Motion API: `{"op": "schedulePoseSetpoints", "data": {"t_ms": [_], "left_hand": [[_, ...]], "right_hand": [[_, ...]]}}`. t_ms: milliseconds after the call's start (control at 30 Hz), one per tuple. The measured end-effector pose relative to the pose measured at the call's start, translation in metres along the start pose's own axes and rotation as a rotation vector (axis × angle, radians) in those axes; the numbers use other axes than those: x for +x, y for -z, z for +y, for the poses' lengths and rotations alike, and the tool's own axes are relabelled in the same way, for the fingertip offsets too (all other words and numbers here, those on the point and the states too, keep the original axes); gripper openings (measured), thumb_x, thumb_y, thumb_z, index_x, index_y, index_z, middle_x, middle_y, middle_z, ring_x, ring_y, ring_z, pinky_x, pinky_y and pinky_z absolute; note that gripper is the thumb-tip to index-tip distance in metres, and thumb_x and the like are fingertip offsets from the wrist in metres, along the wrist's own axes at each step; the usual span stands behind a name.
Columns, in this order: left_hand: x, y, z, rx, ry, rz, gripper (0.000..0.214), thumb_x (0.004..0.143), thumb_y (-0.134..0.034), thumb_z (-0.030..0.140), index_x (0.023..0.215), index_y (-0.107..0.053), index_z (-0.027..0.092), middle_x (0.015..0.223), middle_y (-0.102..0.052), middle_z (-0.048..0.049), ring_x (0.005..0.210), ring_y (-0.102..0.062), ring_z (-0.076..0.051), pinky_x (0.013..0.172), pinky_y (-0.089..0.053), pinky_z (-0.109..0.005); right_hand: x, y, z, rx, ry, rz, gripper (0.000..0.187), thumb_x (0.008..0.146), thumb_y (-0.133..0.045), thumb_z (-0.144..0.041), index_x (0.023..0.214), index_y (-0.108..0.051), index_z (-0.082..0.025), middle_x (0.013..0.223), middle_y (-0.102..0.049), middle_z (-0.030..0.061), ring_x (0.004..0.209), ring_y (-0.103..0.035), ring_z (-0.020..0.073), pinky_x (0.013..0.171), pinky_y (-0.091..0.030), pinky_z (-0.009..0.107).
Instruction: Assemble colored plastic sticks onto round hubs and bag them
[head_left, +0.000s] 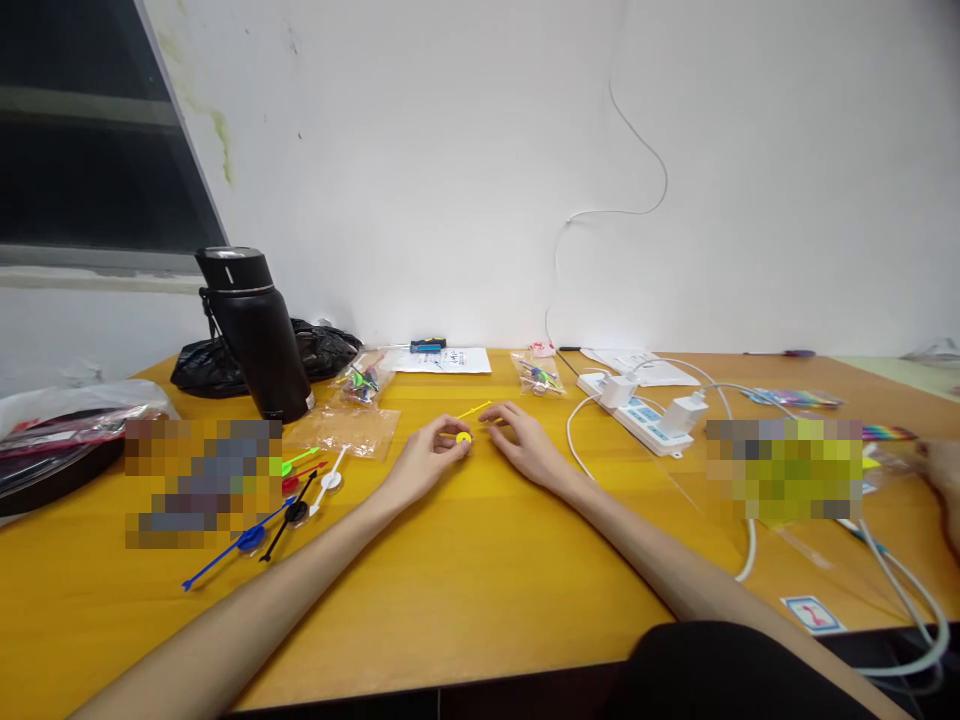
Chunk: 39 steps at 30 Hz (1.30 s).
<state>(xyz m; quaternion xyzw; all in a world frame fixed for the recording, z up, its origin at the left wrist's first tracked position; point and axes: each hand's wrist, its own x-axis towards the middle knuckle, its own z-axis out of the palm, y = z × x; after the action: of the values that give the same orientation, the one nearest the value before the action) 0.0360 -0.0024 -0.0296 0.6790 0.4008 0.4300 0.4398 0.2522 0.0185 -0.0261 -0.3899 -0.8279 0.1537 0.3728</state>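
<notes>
Between the thumb and fingers of my left hand [427, 457] is a small round yellow disc [463, 438]. Just beyond it a thin yellow arrow [475, 409] shows between the two hands; whether it lies on the table or touches the fingers I cannot tell. My right hand [526, 446] is low over the table with bent fingers apart, its fingertips close to the arrow's right end. To the left of my left hand lie spinner arrows on round bases: a white one [331, 481], a black one [297, 512], a blue one [251, 539], plus a red one [290, 484] and a green one [287, 467].
A black bottle [255, 340] stands at the back left before a black plastic bag [330, 348]. Clear bags of coloured parts [362, 384] [538, 375] lie farther back. On the right are a white power strip [637, 418] with cables and another person's arm [943, 480]. Two patches are pixelated.
</notes>
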Motion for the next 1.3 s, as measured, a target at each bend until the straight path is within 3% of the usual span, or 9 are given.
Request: {"op": "schedulePoseSetpoints", "data": {"t_ms": [133, 233, 400, 600, 800, 1033, 1300], "left_hand": [[0.001, -0.002, -0.003, 0.010, -0.005, 0.015, 0.032, 0.084, -0.069, 0.043, 0.105, -0.065, 0.019, 0.103, -0.072, -0.0072, 0.088, -0.069, -0.020, 0.084, -0.052, -0.032], [0.001, -0.002, -0.004, 0.020, -0.005, 0.027, 0.033, 0.084, -0.069, 0.043, 0.105, -0.065, 0.018, 0.104, -0.072, -0.0074, 0.089, -0.069, -0.020, 0.084, -0.052, -0.032], [0.002, -0.003, -0.007, -0.015, 0.020, 0.030, 0.034, 0.084, -0.069, 0.044, 0.106, -0.064, 0.018, 0.098, -0.074, -0.0068, 0.086, -0.071, -0.020, 0.083, -0.053, -0.032], [0.002, -0.004, -0.007, 0.004, 0.003, 0.035, 0.033, 0.085, -0.068, 0.043, 0.106, -0.065, 0.019, 0.098, -0.073, -0.0067, 0.085, -0.070, -0.019, 0.082, -0.053, -0.031], [0.002, -0.005, -0.005, -0.005, 0.012, 0.042, 0.030, 0.085, -0.068, 0.041, 0.105, -0.065, 0.019, 0.100, -0.074, -0.0076, 0.087, -0.069, -0.019, 0.083, -0.052, -0.031], [0.001, -0.004, -0.004, -0.033, 0.019, 0.021, 0.034, 0.085, -0.069, 0.046, 0.106, -0.064, 0.018, 0.095, -0.075, -0.0070, 0.085, -0.070, -0.019, 0.081, -0.052, -0.031], [0.003, -0.004, -0.003, -0.093, -0.029, 0.020, 0.032, 0.084, -0.071, 0.042, 0.105, -0.065, 0.018, 0.109, -0.073, -0.0094, 0.093, -0.068, -0.019, 0.083, -0.051, -0.030]], "right_hand": [[0.002, -0.001, 0.016, -0.243, 0.027, -0.144, 0.044, 0.101, -0.046, -0.026, 0.145, -0.049, -0.022, 0.155, -0.045, 0.0110, 0.147, -0.035, 0.0262, 0.122, -0.029, 0.052], [0.002, -0.002, 0.018, -0.302, 0.041, -0.237, 0.048, 0.103, -0.041, -0.028, 0.151, -0.043, -0.024, 0.160, -0.040, 0.0078, 0.152, -0.026, 0.0272, 0.123, -0.025, 0.054], [0.003, -0.002, 0.015, -0.338, 0.085, -0.154, 0.043, 0.102, -0.044, -0.026, 0.144, -0.051, -0.023, 0.141, -0.058, 0.0109, 0.137, -0.045, 0.0259, 0.116, -0.037, 0.050], [0.007, -0.003, 0.020, -0.349, 0.110, -0.244, 0.047, 0.102, -0.041, -0.024, 0.149, -0.047, -0.025, 0.156, -0.044, 0.0066, 0.149, -0.030, 0.0256, 0.122, -0.027, 0.051], [0.010, -0.002, 0.017, -0.366, 0.122, -0.104, 0.031, 0.100, -0.049, -0.024, 0.128, -0.062, -0.020, 0.122, -0.063, 0.0113, 0.121, -0.052, 0.0253, 0.108, -0.043, 0.045], [0.009, 0.001, 0.020, -0.400, 0.026, -0.011, 0.012, 0.099, -0.053, -0.023, 0.097, -0.065, -0.020, 0.103, -0.064, 0.0093, 0.101, -0.055, 0.0248, 0.091, -0.046, 0.040], [0.006, 0.003, 0.018, -0.386, 0.001, -0.003, 0.011, 0.100, -0.052, -0.022, 0.094, -0.061, -0.020, 0.100, -0.063, 0.0077, 0.097, -0.057, 0.0222, 0.087, -0.045, 0.035]]}}
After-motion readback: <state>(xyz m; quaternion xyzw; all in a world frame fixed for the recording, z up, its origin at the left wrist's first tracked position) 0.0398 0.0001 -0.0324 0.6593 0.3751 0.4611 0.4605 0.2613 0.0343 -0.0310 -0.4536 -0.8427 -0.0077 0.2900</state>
